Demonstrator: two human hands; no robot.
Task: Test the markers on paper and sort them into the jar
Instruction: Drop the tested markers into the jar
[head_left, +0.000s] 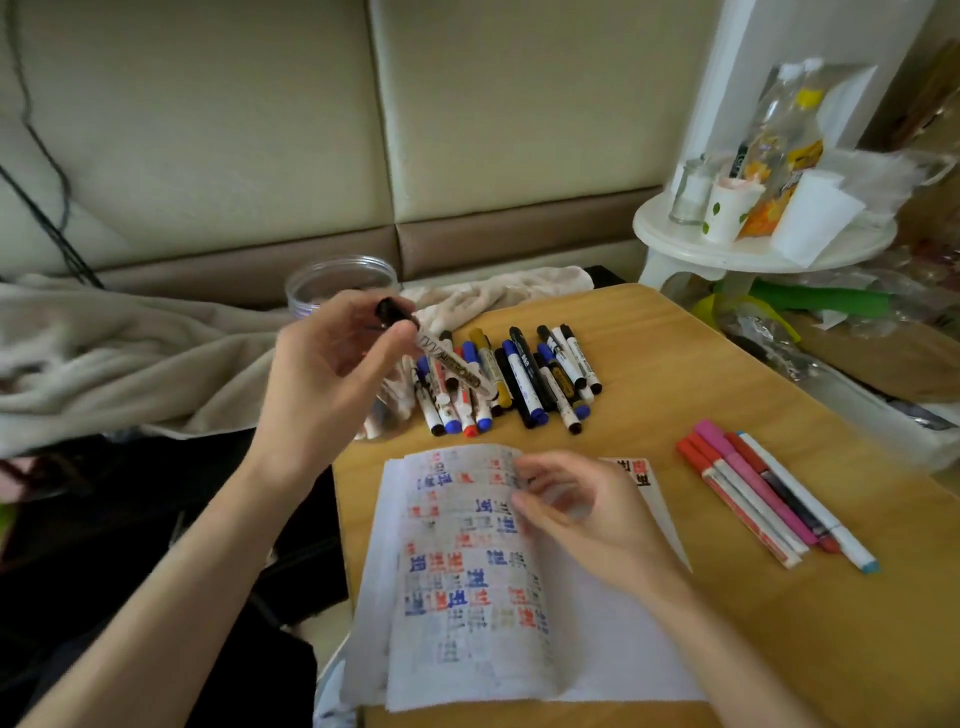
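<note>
Black-capped marker (447, 364): pinched by left hand (332, 364) fingers, raised over the worktop pile (519, 379), near the jar (337, 280). On paper (467, 597), right hand (582, 509) laid, blurred; grip undeterminable. Sorting judged underway; placement into jar required.

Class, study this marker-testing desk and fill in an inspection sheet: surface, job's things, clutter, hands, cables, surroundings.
Surface: wooden table, marked paper sheets at its near edge.
Job's things: marker pile on the far side; slim pens in a row at right; clear jar behind the left hand.
Clutter: cups and bottle on a white stand.
Hands: left hand grips a raised marker; right hand rests on the paper.
Cables: black cable against the sofa.
Surroundings: sofa, blanket.
</note>
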